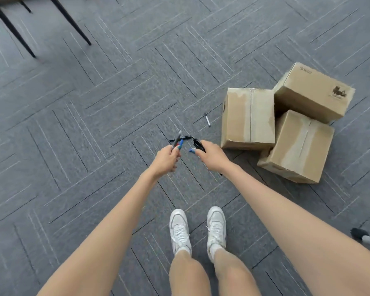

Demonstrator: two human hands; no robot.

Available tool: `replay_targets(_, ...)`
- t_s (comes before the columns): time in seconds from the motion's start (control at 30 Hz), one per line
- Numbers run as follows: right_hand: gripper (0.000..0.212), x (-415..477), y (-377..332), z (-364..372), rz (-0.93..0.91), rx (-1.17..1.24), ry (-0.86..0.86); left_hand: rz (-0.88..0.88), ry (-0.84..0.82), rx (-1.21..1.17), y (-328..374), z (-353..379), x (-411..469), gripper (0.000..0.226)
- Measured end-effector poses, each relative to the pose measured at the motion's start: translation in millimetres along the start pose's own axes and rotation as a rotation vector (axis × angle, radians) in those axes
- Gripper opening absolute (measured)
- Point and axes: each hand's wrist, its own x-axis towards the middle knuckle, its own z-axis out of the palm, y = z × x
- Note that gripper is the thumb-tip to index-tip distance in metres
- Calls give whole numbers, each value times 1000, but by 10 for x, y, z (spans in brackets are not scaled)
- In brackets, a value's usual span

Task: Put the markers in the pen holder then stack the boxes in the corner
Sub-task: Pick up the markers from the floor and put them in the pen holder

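Observation:
My left hand (166, 160) is closed around a small bunch of markers (177, 141), a grey one and a blue one sticking up from the fist. My right hand (212, 157) grips a black marker (198, 144). Between the hands a black marker (185, 137) lies on the carpet. A white marker (207, 120) lies a little farther away, close to the boxes. Three brown cardboard boxes sit jumbled to the right: one upright (248, 118), one behind it (313, 92), one tilted in front (297, 146). No pen holder is in view.
Grey herringbone carpet tiles (94, 103) cover the floor. Thin black furniture legs (71, 20) stand at the top left. A grey pole with a black end (363, 237) pokes in at the right edge. My white shoes (198, 229) stand below the hands.

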Motion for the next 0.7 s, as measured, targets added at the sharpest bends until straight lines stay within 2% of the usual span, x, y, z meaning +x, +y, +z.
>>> replay_targets(0.2, 21, 1202, 791, 777, -50, -78, -7, -37, -14, -95, -1054, 318, 1235, 23)
replay_targets(0.33, 20, 2001, 1390, 1246, -89, -157, 5, -16, 70, -78, -1732, 557, 2167, 17)
replay_targets(0.43, 22, 2538, 1754, 1568, -122, -184, 35, 40, 188, 62, -2217, 694, 2798, 15)
replay_targets(0.57, 24, 3074, 2091, 1881, -153, -221, 94, 92, 360, 364, -2673, 829, 3339, 17)
replay_targets(0.63, 42, 3231, 2188, 1966, -186, -305, 99, 141, 438, 465, -2801, 865, 3467, 24)
replay_targets(0.7, 54, 3341, 2261, 2024, -221, -383, 110, 184, 470, 553, -2913, 866, 3551, 40)
